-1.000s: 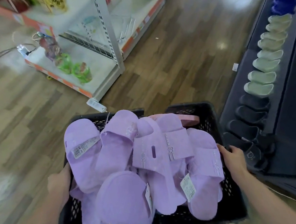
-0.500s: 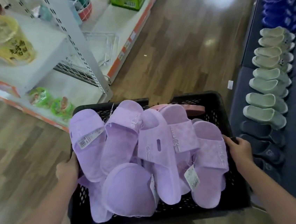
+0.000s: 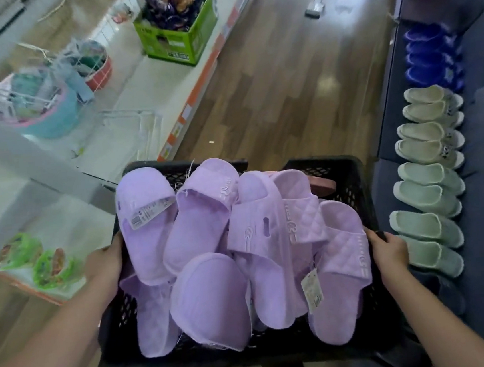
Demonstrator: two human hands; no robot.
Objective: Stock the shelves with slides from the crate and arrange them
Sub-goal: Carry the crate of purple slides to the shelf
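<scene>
Head view looks down on a black crate (image 3: 350, 178) heaped with purple slides (image 3: 202, 217), held near the body above the wooden floor. The left hand (image 3: 106, 263) grips the crate's left wall, fingers curled round its edge; the right hand (image 3: 388, 248) clasps the right rim likewise. At right, a dark shelf (image 3: 480, 188) carries a row of green slides (image 3: 424, 194), with blue slides (image 3: 427, 56) farther off.

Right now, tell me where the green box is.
Head view, top centre-left: the green box stands on the white shelf on the aisle's left, just right of the red tub.
</scene>
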